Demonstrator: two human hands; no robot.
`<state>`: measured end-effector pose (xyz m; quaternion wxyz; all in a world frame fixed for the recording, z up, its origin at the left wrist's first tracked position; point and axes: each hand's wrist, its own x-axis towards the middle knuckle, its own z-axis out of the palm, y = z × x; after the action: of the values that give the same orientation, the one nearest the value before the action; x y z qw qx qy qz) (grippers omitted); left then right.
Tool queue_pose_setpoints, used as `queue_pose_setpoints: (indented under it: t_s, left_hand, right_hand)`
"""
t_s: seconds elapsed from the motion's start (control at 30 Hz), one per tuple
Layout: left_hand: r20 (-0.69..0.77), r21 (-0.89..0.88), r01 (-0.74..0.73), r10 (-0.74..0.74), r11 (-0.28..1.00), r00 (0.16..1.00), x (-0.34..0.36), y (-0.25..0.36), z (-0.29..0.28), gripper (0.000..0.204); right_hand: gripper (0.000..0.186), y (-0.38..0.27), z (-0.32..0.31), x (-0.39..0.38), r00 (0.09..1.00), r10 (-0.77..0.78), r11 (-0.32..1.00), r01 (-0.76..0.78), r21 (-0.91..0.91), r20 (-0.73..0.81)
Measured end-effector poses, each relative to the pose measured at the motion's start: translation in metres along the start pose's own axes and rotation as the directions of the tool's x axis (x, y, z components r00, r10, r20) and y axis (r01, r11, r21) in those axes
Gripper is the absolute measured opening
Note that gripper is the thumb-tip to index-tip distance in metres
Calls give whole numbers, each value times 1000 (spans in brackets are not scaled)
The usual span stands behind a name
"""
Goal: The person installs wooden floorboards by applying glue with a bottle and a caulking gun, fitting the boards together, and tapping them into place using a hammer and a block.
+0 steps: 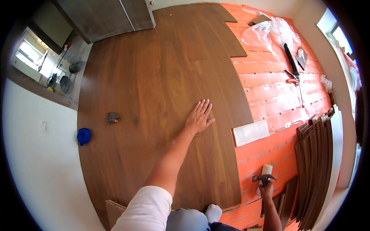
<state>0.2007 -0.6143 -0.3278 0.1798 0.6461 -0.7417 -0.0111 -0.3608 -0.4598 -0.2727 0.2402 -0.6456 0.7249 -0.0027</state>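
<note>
My left hand (199,117) lies flat on the brown wood-look floor planks (162,77), its fingers stretched out. My right hand (266,190), at lower right over the orange underlay (254,154), is closed round a claw hammer (264,178). Just beside and behind the hammer head is a white block (267,168); I cannot tell whether my hand also touches it. A pale rectangular piece (250,132) lies at the planks' right edge, up and to the right of my left hand.
Loose planks (314,169) are piled at right by the wall. A black tube tool (291,59) and crumpled plastic (277,30) lie on the upper underlay. A blue cloth item (84,136) and small dark object (113,117) sit at left. A grey door (111,17) and doorway are upper left.
</note>
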Motion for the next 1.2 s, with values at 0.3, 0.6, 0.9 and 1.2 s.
queue_pose_setpoints:
  t_s: [0.3, 0.6, 0.9, 1.2]
  left_hand:
    - [198, -25, -70, 74, 997, 977, -175, 59, -45, 81]
    - [269, -19, -38, 42, 999, 962, -289, 86, -80, 79]
    - [317, -116, -72, 106, 991, 943, -288, 78, -60, 74]
    - [253, 9, -260, 249, 966, 935, -311, 60, -83, 65]
  right_hand:
    - [46, 51, -27, -76, 997, 1, 999, -4, -44, -78]
    - [31, 98, -20, -197, 988, 127, 971, -105, 216, -89]
    - [50, 118, -60, -356, 911, 410, 813, -344, 470, -42]
    - [45, 121, -107, -501, 738, 673, 734, -655, 179, -55]
